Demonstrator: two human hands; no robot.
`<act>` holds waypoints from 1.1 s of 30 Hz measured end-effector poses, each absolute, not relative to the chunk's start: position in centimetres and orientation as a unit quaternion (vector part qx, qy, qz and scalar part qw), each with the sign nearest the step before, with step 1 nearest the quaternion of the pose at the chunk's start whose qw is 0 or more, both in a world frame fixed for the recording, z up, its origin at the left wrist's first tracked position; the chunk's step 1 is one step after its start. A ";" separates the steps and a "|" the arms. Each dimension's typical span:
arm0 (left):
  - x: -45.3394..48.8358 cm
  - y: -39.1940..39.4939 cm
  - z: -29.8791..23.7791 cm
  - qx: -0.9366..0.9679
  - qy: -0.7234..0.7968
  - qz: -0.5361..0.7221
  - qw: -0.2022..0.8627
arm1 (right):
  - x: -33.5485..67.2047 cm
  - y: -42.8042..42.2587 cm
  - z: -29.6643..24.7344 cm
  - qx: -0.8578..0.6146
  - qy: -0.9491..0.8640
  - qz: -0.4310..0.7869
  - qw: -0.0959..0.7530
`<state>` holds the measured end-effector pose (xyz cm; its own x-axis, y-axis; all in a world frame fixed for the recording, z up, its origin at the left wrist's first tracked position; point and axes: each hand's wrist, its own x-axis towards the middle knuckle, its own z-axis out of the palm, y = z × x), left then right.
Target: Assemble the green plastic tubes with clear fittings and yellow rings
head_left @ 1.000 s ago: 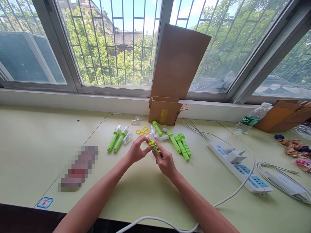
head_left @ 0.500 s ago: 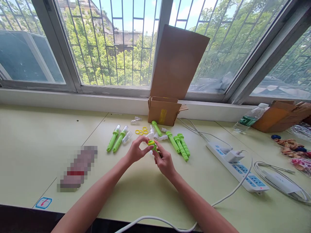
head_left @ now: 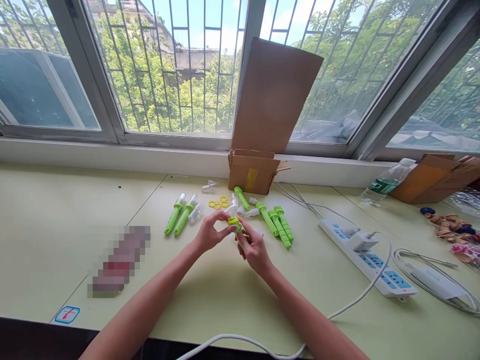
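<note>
My right hand [head_left: 253,248] is wrapped round a green plastic tube [head_left: 237,228] with a yellow ring [head_left: 233,220] at its top end. My left hand [head_left: 210,231] pinches that ring end with thumb and fingers. Both hands hover just above the pale green table [head_left: 67,225]. To the left lie two finished green tubes [head_left: 181,214] with clear caps. Loose yellow rings [head_left: 219,202] and clear caps [head_left: 234,206] lie beyond the hands. Several more green tubes [head_left: 276,220] lie to the right.
A small open cardboard box [head_left: 253,171] stands by the window sill, with a cardboard sheet [head_left: 276,95] leaning behind it. A white power strip [head_left: 369,260] with cables lies right. A water bottle [head_left: 388,183] and another box [head_left: 431,177] sit far right. A blurred patch [head_left: 120,260] lies left.
The hands stay almost in place; the left fingers have shifted slightly on the yellow ring end of the tube.
</note>
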<state>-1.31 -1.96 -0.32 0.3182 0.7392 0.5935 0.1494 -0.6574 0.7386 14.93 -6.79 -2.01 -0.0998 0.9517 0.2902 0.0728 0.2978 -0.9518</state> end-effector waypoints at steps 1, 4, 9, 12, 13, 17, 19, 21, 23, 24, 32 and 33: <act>-1.4 -1.9 -0.3 0.760 0.293 0.502 0.292 | 14.9 -6.8 -2.0 -0.417 -0.608 0.426 0.524; -1.5 -1.9 0.0 0.766 0.290 0.495 0.290 | 14.8 -6.8 -2.0 -0.415 -0.601 0.442 0.520; -1.5 -2.0 0.4 0.777 0.292 0.489 0.268 | 14.8 -6.7 -1.9 -0.417 -0.605 0.445 0.512; -1.3 -2.1 0.5 0.778 0.289 0.495 0.258 | 14.8 -6.6 -1.9 -0.425 -0.602 0.445 0.508; -1.3 -2.2 0.5 0.777 0.287 0.499 0.255 | 14.8 -6.6 -1.9 -0.427 -0.599 0.447 0.509; -1.2 -2.4 0.7 0.773 0.283 0.513 0.245 | 14.7 -6.6 -1.8 -0.417 -0.583 0.467 0.518; -1.2 -2.4 0.8 0.770 0.281 0.517 0.246 | 14.6 -6.7 -1.7 -0.408 -0.573 0.480 0.524; -1.2 -2.5 0.8 0.768 0.274 0.521 0.252 | 14.6 -6.8 -1.5 -0.399 -0.562 0.495 0.529; -1.2 -2.5 0.9 0.766 0.268 0.524 0.261 | 14.6 -6.9 -1.3 -0.390 -0.551 0.511 0.532; -1.2 -2.5 0.9 0.764 0.267 0.524 0.265 | 14.5 -7.0 -1.1 -0.386 -0.546 0.519 0.532; -1.4 -2.3 0.7 0.757 0.278 0.518 0.285 | 14.4 -7.5 -0.4 -0.361 -0.500 0.586 0.525; -1.4 -2.3 0.7 0.755 0.279 0.518 0.288 | 14.5 -7.5 -0.4 -0.359 -0.496 0.593 0.523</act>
<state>-1.42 -2.30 0.70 0.3072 0.7194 0.6230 0.1224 -0.6791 0.7238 14.46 -7.48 -0.39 -0.1947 0.9765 0.0923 -0.2640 0.0385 -0.9638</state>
